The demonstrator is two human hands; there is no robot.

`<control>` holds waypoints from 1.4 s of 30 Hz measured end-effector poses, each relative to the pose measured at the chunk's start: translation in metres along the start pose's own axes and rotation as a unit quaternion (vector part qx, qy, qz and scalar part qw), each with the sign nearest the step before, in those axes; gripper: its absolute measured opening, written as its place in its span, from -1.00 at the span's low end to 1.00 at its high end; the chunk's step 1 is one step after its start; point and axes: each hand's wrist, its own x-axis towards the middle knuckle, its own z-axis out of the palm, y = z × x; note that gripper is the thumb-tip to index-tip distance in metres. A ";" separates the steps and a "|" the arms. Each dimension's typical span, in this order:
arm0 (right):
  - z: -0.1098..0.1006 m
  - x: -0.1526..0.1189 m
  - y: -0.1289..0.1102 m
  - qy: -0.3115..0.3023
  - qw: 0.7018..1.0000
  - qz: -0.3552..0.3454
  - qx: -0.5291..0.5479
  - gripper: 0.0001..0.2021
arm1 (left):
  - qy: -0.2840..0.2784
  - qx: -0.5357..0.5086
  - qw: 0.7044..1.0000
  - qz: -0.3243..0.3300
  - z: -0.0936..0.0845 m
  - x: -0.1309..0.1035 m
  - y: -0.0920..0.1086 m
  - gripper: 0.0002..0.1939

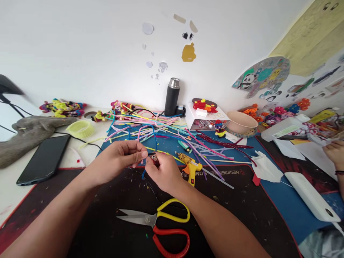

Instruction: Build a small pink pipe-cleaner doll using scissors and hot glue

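Note:
Over the middle of the dark mat, my left hand (125, 154) is closed in a pinch, thumb against fingers. What it pinches is hidden or too small to name. My right hand (168, 173) meets it fingertip to fingertip and is closed around a small dark red thing (154, 159) with pale print. A blue pipe cleaner (143, 175) shows just below the fingertips. Scissors (147, 219) with one yellow and one red handle lie open nearer me. Just right of my right hand rests a yellow glue gun (192, 171).
Many coloured pipe cleaners (161, 125) spread behind my hands. At the wall stand a black thermos (172, 98) and a white box (205, 120). A phone (44, 159) lies left, a white device (311, 196) right. Another person's hand (334, 152) is at the right edge.

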 end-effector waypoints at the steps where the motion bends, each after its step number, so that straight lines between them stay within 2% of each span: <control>1: 0.000 0.000 0.000 0.000 1.000 0.001 0.000 -0.61 | 0.000 -0.001 1.000 0.000 0.000 0.000 0.000 -0.55; 22: -0.001 0.000 -0.002 -0.038 0.999 0.021 0.028 -0.61 | 0.000 -0.005 1.000 -0.005 -0.003 -0.001 0.001 -0.50; 31: -0.008 0.002 0.006 -0.133 0.975 0.070 0.160 -0.68 | 0.030 -0.017 0.999 -0.012 -0.006 0.000 0.000 -0.48; 35: -0.010 0.002 0.005 -0.169 0.964 0.061 0.196 -0.69 | 0.046 -0.017 0.999 -0.016 -0.006 0.001 0.003 -0.47; 38: -0.010 0.002 0.004 -0.206 0.950 0.067 0.225 -0.62 | 0.048 -0.013 0.999 -0.016 -0.007 0.001 0.003 -0.47; 42: -0.009 0.002 0.002 -0.248 0.927 0.108 0.260 -0.48 | 0.048 -0.012 0.999 -0.012 -0.006 0.001 0.003 -0.46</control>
